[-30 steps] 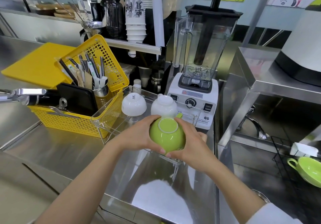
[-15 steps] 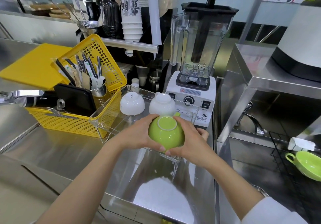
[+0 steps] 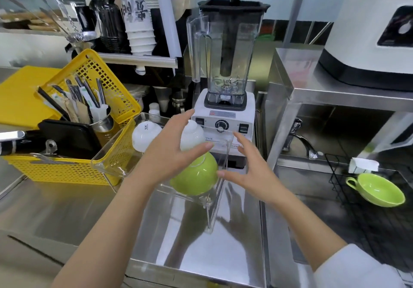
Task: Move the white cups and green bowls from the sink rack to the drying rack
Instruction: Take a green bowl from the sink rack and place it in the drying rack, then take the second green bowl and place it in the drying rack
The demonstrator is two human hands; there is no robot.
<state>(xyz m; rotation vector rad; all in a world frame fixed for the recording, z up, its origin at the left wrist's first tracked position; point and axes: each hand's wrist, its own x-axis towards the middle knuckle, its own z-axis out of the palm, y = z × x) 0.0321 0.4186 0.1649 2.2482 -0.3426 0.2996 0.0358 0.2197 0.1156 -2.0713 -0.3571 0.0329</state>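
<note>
Both hands have let go of the green bowl (image 3: 196,176): it sits upside down in the clear drying rack (image 3: 220,189) on the worktop (image 3: 67,209). Left hand (image 3: 169,151) and right hand (image 3: 248,167) splayed, empty. Two white cups (image 3: 144,137) inverted behind it (second green bowl (image 3: 377,189) on the black sink rack (image 3: 357,216)).

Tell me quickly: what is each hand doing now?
Left hand: open, over the green bowl, holding nothing.
Right hand: open, beside the bowl, holding nothing.

The left hand (image 3: 166,153) hides part of the green bowl (image 3: 196,179) and a white cup (image 3: 192,137).
</note>
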